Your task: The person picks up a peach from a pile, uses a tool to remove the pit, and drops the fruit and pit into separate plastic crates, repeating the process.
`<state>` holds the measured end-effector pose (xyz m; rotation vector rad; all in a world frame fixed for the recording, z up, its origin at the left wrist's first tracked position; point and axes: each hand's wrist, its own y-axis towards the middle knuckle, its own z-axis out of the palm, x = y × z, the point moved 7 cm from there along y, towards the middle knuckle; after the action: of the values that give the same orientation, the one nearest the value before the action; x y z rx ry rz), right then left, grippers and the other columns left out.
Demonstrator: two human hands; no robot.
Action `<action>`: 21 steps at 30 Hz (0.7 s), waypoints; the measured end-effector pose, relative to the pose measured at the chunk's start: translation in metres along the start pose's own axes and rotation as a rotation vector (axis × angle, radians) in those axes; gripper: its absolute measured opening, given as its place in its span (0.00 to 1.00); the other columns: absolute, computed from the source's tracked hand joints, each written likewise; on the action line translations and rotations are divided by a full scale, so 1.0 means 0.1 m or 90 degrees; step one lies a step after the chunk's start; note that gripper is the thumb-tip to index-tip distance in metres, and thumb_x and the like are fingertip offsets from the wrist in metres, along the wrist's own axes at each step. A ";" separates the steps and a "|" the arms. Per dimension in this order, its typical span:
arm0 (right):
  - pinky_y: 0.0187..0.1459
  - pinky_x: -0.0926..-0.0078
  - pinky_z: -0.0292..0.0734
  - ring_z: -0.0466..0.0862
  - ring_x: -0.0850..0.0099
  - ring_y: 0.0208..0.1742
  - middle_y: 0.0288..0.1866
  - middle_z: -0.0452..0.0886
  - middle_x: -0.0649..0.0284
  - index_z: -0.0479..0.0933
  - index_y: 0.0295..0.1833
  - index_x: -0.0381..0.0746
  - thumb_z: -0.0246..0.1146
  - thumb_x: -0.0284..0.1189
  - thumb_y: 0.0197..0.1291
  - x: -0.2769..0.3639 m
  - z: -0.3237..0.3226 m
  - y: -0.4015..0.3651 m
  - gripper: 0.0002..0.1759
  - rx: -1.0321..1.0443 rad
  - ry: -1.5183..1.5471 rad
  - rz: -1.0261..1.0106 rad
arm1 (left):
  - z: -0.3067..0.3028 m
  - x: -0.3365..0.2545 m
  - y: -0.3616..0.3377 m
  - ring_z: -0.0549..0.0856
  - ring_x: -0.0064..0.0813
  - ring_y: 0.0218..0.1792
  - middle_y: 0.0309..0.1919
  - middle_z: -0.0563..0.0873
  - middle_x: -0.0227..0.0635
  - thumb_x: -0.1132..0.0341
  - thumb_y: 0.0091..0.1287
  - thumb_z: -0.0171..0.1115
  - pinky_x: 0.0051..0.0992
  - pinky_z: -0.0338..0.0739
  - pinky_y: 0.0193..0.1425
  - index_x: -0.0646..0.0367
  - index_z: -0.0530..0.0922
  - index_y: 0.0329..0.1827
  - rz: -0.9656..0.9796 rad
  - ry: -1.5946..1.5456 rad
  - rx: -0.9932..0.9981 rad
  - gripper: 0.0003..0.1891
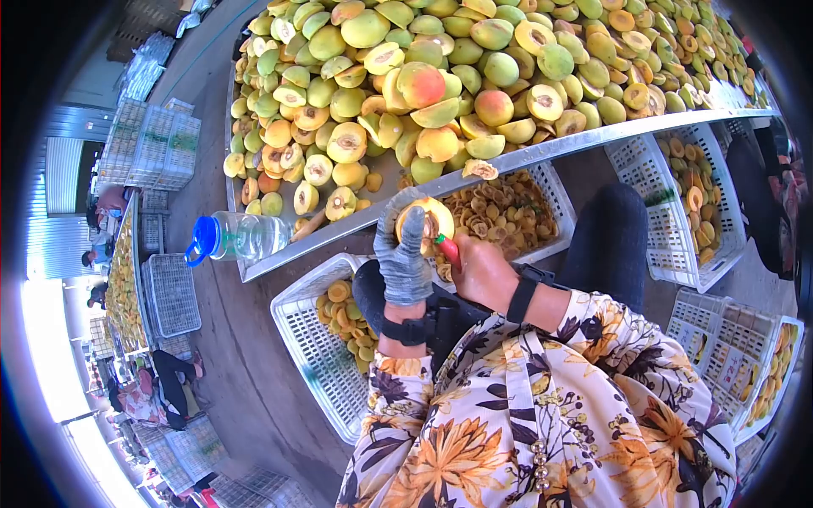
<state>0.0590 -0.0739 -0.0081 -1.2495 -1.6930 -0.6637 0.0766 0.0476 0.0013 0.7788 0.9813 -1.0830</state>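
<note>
The left hand [405, 258], wearing a grey knitted glove, is cupping a halved fruit [430, 217] with its fingers curled up around the back and its cut, orange face showing. The fruit is sitting just below the near edge of the table [542, 152], over the middle crate [555, 188], which is holding a brown mass of small pieces (pits or trimmings, too small to tell).

The bare right hand [481, 271] is closing its fingers tightly round a red-handled tool [449, 251], whose tip is touching the lower side of the fruit; the blade itself is hidden.

A heap of fruit [474, 68], green, yellow and blushing red, many pieces already halved, is covering the table from the near edge to the far one. A water bottle [241, 235] with a blue cap is lying on its side at the table's near left corner.

A left crate [309, 356] with orange halves is standing beside the person's knee, and a right crate [669, 254] is holding more halves under the table's right end. Other people are sitting at a second table far to the left.
</note>
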 end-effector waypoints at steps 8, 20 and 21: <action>0.30 0.61 0.72 0.78 0.51 0.28 0.22 0.75 0.45 0.70 0.36 0.31 0.55 0.24 0.48 0.02 0.10 0.16 0.09 0.260 -0.023 -0.024 | -0.21 0.13 0.24 0.81 0.29 0.39 0.39 0.82 0.40 0.62 0.60 0.61 0.25 0.76 0.47 0.65 0.77 0.43 -0.245 -0.062 0.205 0.15; 0.27 0.72 0.74 0.79 0.64 0.22 0.20 0.75 0.57 0.74 0.41 0.41 0.65 0.36 0.48 0.31 -0.38 0.10 0.16 0.220 -0.196 -0.352 | -0.40 0.48 0.25 0.83 0.34 0.32 0.35 0.82 0.40 0.43 0.62 0.50 0.30 0.81 0.31 0.61 0.74 0.45 -0.425 -0.324 0.054 0.27; 0.27 0.72 0.74 0.79 0.64 0.22 0.20 0.75 0.57 0.74 0.41 0.41 0.65 0.36 0.48 0.34 -0.41 0.12 0.16 0.221 -0.199 -0.350 | -0.51 0.52 0.23 0.83 0.34 0.31 0.35 0.82 0.40 0.41 0.63 0.47 0.30 0.81 0.31 0.61 0.74 0.44 -0.423 -0.268 -0.012 0.28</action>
<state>0.0815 -0.0885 0.0396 -0.6623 -2.3300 -0.4673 0.0935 0.0813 -0.0645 0.1732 0.8968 -1.7213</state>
